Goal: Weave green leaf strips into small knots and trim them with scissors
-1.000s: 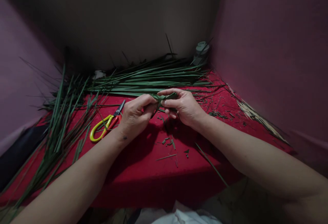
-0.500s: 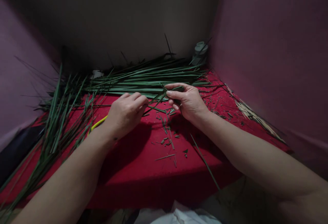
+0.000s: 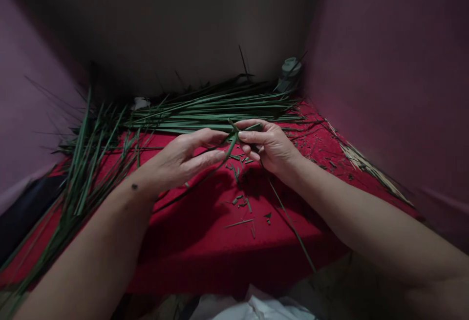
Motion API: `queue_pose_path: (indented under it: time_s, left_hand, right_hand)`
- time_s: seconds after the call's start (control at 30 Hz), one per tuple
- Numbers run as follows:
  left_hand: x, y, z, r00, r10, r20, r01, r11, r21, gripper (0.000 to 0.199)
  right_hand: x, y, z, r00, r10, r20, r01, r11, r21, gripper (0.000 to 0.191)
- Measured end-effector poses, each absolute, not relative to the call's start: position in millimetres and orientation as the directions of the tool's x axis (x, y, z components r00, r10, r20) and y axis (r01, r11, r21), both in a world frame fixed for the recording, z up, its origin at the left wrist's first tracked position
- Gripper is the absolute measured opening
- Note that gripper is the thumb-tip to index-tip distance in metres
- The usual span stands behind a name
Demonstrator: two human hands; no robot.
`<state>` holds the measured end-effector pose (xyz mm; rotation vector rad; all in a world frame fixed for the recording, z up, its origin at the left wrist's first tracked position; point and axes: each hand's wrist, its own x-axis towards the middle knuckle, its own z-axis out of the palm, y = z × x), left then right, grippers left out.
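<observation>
Close to the middle of the view, my right hand [image 3: 273,144] pinches a folded green leaf strip [image 3: 233,140] between thumb and fingers. The strip looks crossed over itself, with a short end pointing up and a narrow tail running down to the left. My left hand [image 3: 192,151] lies just left of it, thumb and fingers stretched out and apart, fingertips at the strip. Whether those fingertips touch the leaf, I cannot tell. Both hands are above a red cloth [image 3: 176,261] strewn with small green cuttings [image 3: 240,202].
Long green leaves [image 3: 205,110] lie piled along the back, and more leaves [image 3: 82,178] spread down the left. A pale container [image 3: 290,73] stands at the back right. Thin light-coloured sticks [image 3: 370,168] lie along the right edge. One thin stem [image 3: 296,232] hangs over the front edge.
My left hand has gone from curled fingers to stretched ones and moved right, closer to the leaf strip. My right hand keeps its pinch. The yellow curved thing by the left wrist is now hidden.
</observation>
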<state>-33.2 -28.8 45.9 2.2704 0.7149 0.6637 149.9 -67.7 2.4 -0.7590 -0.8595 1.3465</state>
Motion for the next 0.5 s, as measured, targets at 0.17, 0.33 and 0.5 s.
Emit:
queue_pose_path:
  time_s: [0.17, 0.33, 0.5]
  left_hand:
    - [-20, -36, 35, 0.546, 0.8, 0.249, 0.241, -0.435, 0.868, 0.014]
    - [-21, -33, 23, 0.51, 0.8, 0.315, 0.247, -0.487, 0.838, 0.013]
    - [-21, -35, 17, 0.496, 0.718, 0.489, 0.33, -0.676, 0.659, 0.01]
  right_hand:
    - [145, -72, 5, -0.01, 0.998, 0.062, -0.45, 0.051, -0.891, 0.022]
    - [144, -70, 2, -0.034, 0.999, 0.034, -0.44, 0.015, -0.898, 0.024]
    - [145, -67, -1, -0.056, 0.997, -0.048, -0.441, -0.068, -0.895, 0.021]
